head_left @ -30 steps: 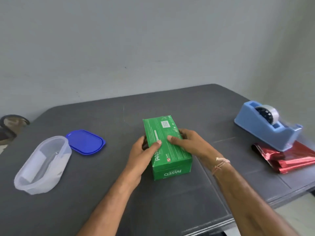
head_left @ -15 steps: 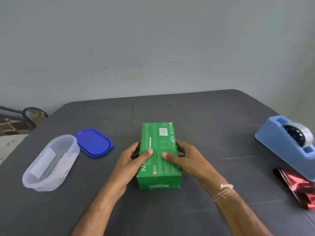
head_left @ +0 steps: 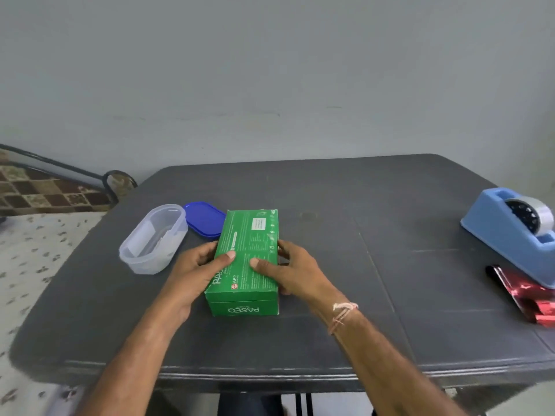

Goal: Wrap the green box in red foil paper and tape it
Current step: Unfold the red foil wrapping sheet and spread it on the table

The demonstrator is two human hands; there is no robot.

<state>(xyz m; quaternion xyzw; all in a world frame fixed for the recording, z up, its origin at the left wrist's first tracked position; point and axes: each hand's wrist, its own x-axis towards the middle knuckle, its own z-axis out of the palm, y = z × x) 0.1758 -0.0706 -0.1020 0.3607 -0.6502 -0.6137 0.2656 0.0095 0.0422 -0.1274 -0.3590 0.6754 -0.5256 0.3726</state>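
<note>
Dark grey tabletop stands against a plain grey wall. Box lies flat at centre; left hand and right hand grip its long sides, thumbs on top. Foil lies at 4 o'clock, by the dispenser.

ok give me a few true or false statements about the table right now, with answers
1. The left hand and right hand hold the green box by its two long sides. True.
2. The red foil paper is wrapped around the box. False: it lies folded by the tape dispenser, right of the box.
3. The blue lid sits on the clear container. False: it lies on the table beside it.
4. The box lies flat on the table. True.
</note>
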